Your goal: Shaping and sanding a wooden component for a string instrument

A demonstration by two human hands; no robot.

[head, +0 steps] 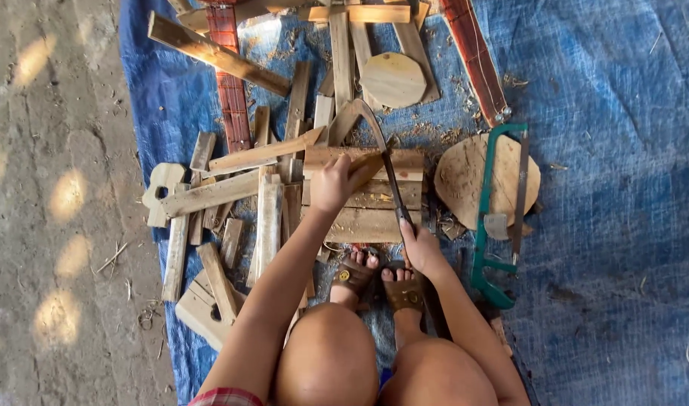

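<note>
My left hand (332, 185) grips a short piece of wood (365, 170), holding it down on a low wooden block (374, 219) made of stacked planks. My right hand (420, 246) is closed around the handle of a curved-bladed knife (383, 150). Its blade arcs up and to the left, with its edge against the held wood. My knees and sandalled feet (380, 280) are just below the block, as I squat on the blue tarp (615, 225).
Many wooden slats and offcuts (232, 188) lie scattered to the left and above. A green hacksaw (502, 218) rests on a round wooden disc (465, 177) to the right. Another disc (393, 79) lies above. Bare concrete floor (51, 203) is on the left.
</note>
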